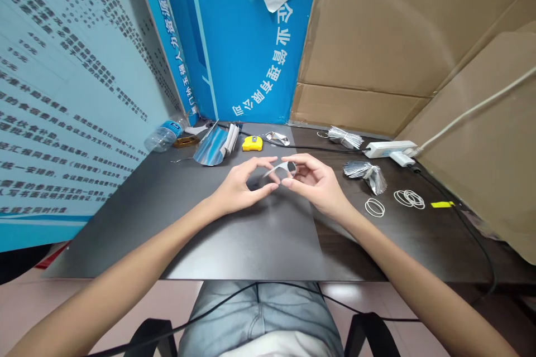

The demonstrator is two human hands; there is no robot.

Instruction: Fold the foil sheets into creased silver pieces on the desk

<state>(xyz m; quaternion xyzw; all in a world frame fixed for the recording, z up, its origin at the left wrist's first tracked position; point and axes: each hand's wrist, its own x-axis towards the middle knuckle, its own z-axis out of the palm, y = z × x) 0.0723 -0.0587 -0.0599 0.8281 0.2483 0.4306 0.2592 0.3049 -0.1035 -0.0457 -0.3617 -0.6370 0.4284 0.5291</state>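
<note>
Above the grey mat, a thin, pale, curved strip [280, 168] with a shiny look is held between my two hands. My left hand [244, 183] has thumb and fingertips curved around its left end. The right end sits between the thumb and fingers of my right hand [317, 179], which hide part of it. Both palms face inward, and the fingertips of the two hands nearly meet. Just beyond them lie a yellow tape measure [252, 143] and a small shiny silver loop [278, 138].
Two bundles of silver strips [344, 138] [368, 174] lie right, near white rings [409, 199], a yellow strip [442, 204] and a white power strip [390, 149]. Curled blue-silver sheets [211, 146], brown tape [185, 141] and a plastic bottle [164, 136] stand back left. A black cable [318, 149] crosses behind.
</note>
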